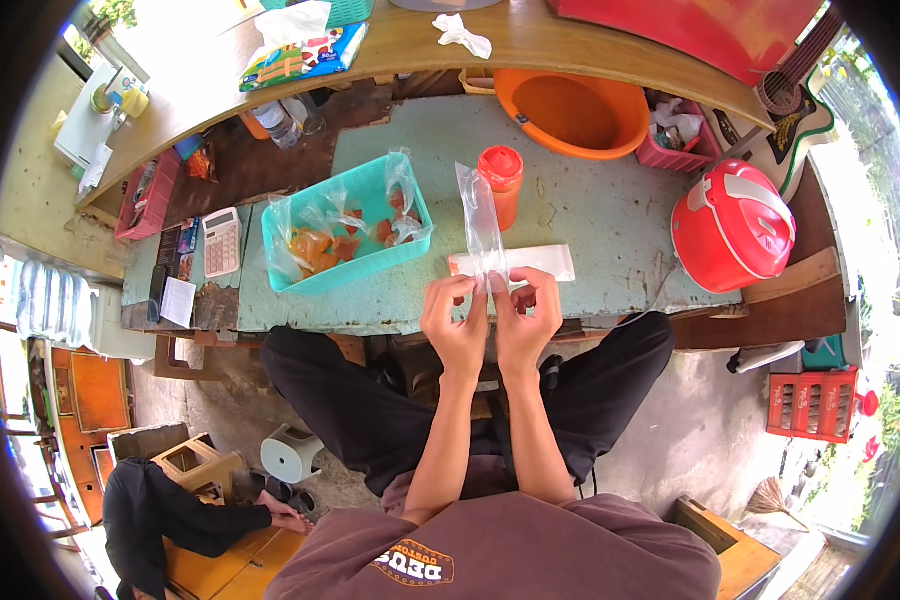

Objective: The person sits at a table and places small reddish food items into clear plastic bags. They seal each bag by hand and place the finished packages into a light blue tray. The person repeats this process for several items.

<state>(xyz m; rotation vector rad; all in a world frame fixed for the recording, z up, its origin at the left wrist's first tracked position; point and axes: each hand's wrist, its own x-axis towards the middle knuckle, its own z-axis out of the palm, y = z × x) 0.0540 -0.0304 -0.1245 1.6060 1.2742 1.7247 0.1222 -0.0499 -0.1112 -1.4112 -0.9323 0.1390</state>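
Note:
Between the fingertips of both hands is a narrow clear plastic bag [482, 217], its long end stretching away over the table. My left hand [454, 319] pinches the bag's near end from one side. From the other side my right hand [526, 315] grips the same end, thumbs close together. Under the bag lies a flat white packet [544, 262] with an orange end. Just behind it stands an orange-red plastic bottle or jar [502, 184] with a red lid. To the left, a turquoise plastic basket [345, 274] holds several clear bags with orange and reddish-brown contents.
A red rice cooker [735, 225] stands at the right, its cord running along the table edge. Behind are an orange basin [570, 112] and a pink basket [679, 139] under a wooden shelf [525, 45]. A calculator [222, 241] lies left. Another person's legs [187, 510] show at lower left.

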